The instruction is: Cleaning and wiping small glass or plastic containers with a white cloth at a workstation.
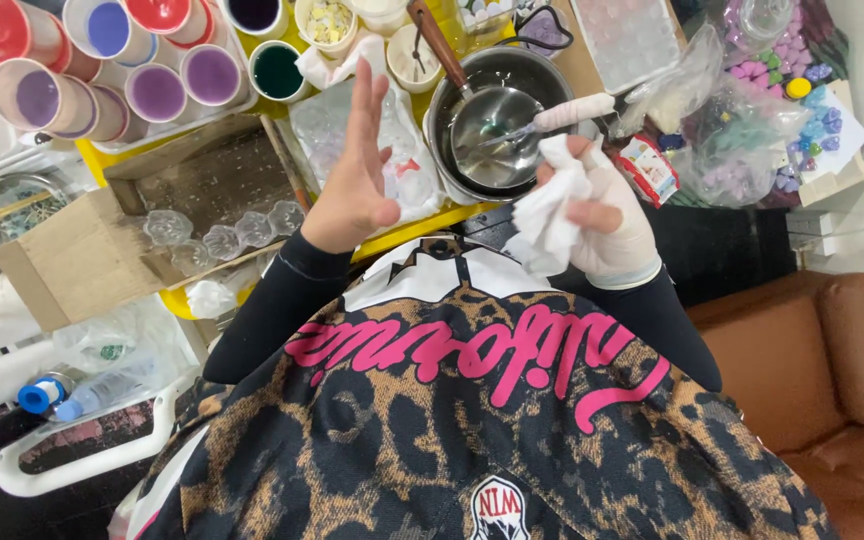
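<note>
Leopard-print shirt (432,430) fills the foreground, and just short of the steel pot (497,115) the right hand (602,215) pinches a crumpled white tissue (550,205) while the left hand (357,160) is raised, open and empty—wiping in hand, the tissue apparently needing to meet those splayed fingers.

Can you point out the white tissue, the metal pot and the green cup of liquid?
white tissue (550,205): head view, its crumpled middle, in the right hand.
metal pot (542,65): head view, its far rim.
green cup (277,70): head view, the green liquid surface.
</note>
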